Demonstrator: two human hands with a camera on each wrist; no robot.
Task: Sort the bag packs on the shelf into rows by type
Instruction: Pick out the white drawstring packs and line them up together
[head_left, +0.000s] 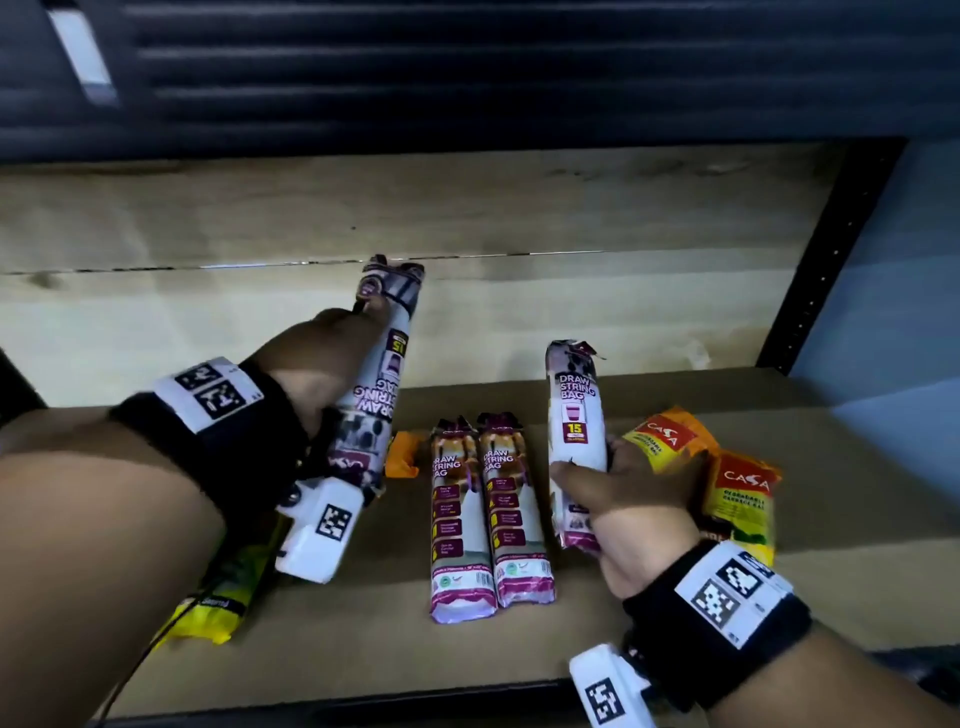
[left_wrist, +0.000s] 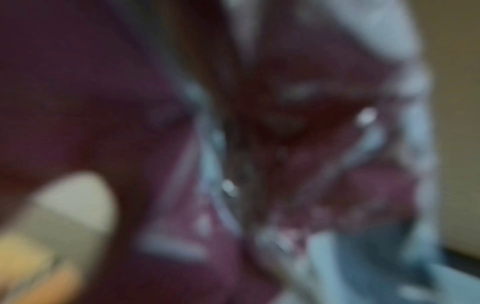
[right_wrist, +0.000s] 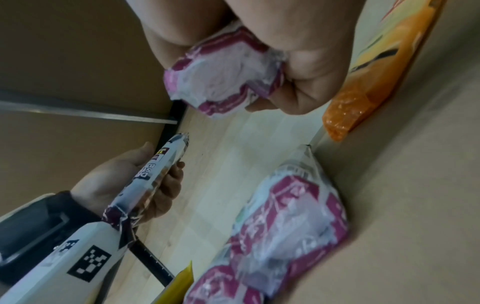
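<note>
My left hand (head_left: 322, 364) grips a long white and dark-purple draw string bag pack (head_left: 382, 364), lifted above the shelf and tilted toward the back; the same hand (right_wrist: 145, 185) and pack (right_wrist: 153, 176) show in the right wrist view. My right hand (head_left: 618, 499) grips a second white draw string pack (head_left: 576, 415) by its near end (right_wrist: 226, 72), raised at an angle. Two pink draw string packs (head_left: 488, 519) lie side by side on the cardboard between my hands. The left wrist view is a purple blur.
Two orange-yellow Casa garbage bag packs (head_left: 717, 478) lie right of my right hand. A small orange pack (head_left: 402, 454) and a yellow pack (head_left: 223, 592) lie left, partly under my arm. Cardboard (head_left: 857, 499) covers the shelf; a black metal post (head_left: 826, 260) stands at the right.
</note>
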